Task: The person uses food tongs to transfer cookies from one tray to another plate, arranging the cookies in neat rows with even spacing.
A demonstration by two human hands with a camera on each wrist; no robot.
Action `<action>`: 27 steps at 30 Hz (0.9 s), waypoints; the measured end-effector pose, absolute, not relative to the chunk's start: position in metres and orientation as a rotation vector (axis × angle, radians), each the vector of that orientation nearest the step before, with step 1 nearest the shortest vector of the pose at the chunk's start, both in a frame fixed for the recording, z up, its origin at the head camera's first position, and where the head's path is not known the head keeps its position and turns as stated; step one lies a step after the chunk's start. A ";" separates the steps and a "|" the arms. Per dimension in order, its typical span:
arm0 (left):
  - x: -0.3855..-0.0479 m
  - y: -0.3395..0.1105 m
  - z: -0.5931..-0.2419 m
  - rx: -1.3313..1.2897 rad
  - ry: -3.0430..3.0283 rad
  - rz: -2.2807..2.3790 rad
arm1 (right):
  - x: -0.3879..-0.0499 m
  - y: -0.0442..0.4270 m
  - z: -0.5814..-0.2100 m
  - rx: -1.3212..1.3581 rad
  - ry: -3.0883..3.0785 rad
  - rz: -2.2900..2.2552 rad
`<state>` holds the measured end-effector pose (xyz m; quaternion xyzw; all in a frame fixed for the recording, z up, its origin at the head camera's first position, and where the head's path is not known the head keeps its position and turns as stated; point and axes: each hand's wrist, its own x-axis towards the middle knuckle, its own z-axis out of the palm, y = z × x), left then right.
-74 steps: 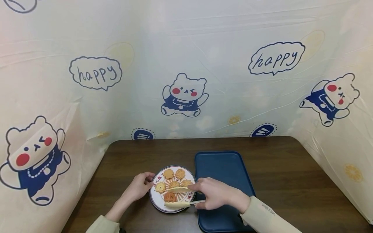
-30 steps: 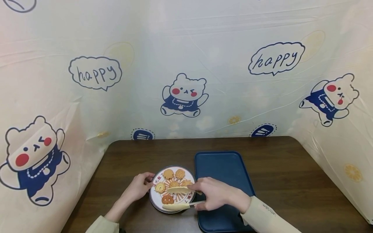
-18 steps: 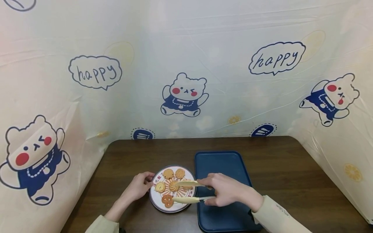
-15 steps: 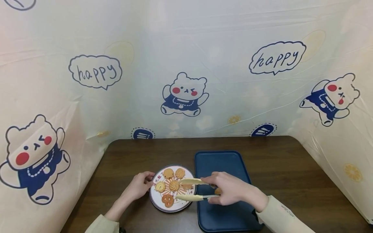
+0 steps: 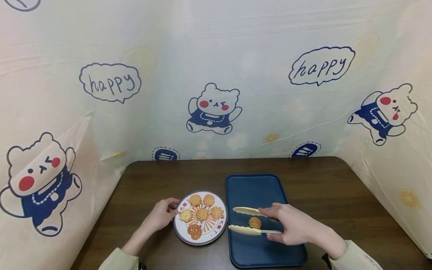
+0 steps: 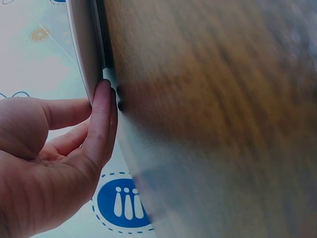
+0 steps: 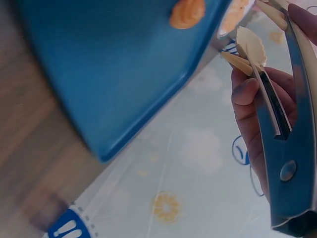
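My left hand (image 5: 162, 216) pinches the near-left rim of a round white plate (image 5: 182, 235), its thumb and fingers at the edge in the left wrist view. Several cookies lie on it, among them a pretzel-shaped cookie (image 5: 194, 231) at the front and a swirl cookie (image 5: 202, 214) in the middle. Over the dark blue tray (image 5: 260, 187), my right hand (image 5: 293, 224) grips metal tongs (image 7: 287, 144) with cream-coloured tips (image 5: 244, 230). The tips are spread apart with nothing held. Another swirl cookie (image 5: 254, 222) lies on the tray, seen between the tong arms.
Plate and tray stand side by side on a dark wooden table (image 5: 162, 180), the tray on the right. A pale curtain (image 5: 263, 75) printed with bears surrounds the table's back and sides.
The tongs have opened off the pretzel cookie, leaving it on the plate. My right hand has carried them right, over the tray, and the cookie there has come into sight. The left hand stays.
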<state>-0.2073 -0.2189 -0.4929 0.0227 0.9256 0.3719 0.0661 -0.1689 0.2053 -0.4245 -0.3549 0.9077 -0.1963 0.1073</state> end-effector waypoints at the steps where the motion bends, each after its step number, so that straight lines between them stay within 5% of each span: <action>1: -0.208 -0.219 -0.493 0.065 2.790 1.122 | -0.167 0.209 -0.425 -1.031 2.672 -0.578; 27: -0.208 -0.220 -0.493 0.070 2.782 1.134 | -0.155 0.253 -0.453 -0.907 2.741 -0.615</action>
